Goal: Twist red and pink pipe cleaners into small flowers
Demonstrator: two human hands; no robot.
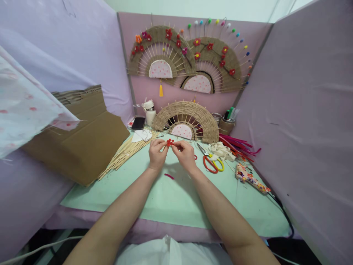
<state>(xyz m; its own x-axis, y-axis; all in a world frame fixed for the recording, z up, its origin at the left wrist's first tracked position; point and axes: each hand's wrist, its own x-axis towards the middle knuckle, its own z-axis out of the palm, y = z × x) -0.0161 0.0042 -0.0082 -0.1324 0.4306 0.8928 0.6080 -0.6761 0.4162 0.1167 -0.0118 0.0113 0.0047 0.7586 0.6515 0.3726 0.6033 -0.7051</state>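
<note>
Both my hands meet above the middle of the green table (171, 198). My left hand (157, 152) and my right hand (185, 154) pinch a small red pipe-cleaner flower (170, 142) between their fingertips. The fingers of both hands are curled shut around it. A short red pipe-cleaner scrap (169, 176) lies on the table just below my hands. Behind them a woven half-round fan (186, 120) stands upright.
Bamboo sticks (125, 152) and folded cardboard (82, 143) lie at the left. Scissors (211, 160), a glue gun (250, 178) and red pipe cleaners (238, 143) lie at the right. Two decorated fans (190, 60) hang on the back wall. Purple partitions close in both sides.
</note>
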